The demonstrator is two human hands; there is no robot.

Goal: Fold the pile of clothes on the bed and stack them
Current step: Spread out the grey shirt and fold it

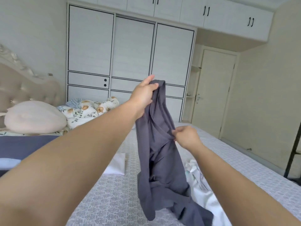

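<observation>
Above the bed: grey garment (160, 136) held up in the air, hanging long and crumpled, lower end trailing onto the bed (114, 193) near the bottom edge of view.
Left hand (143, 95): raised high, arm stretched out, fingers (154, 86) curled round the top edge of the grey garment, thumb on the near side; gripping it.
Right hand (187, 136): lower and to the right of the left hand, fingers (175, 133) pinching a fold of the grey garment about halfway down its length.
Grey garment shape: bunched, seams visible near the top, type of clothing not clear.
White clothes (200, 181): loose heap on the bed just right of the hanging garment, partly behind the right forearm, unfolded; the grey garment's trailing end touches it.
Folded white item (116, 163): flat on the bed left of the grey garment, partly hidden by the left forearm.
Bed cover: light grey, patterned.
Dark blue blanket (24, 145): across the bed at left.
Pink pillow (35, 115): against the tufted headboard (24, 88), far left.
Floral bedding (86, 111): bunched beside the pink pillow.
Wardrobe (130, 62): white, black trim, on the far wall behind the hands.
Door (215, 92): closed, right of the wardrobe.
</observation>
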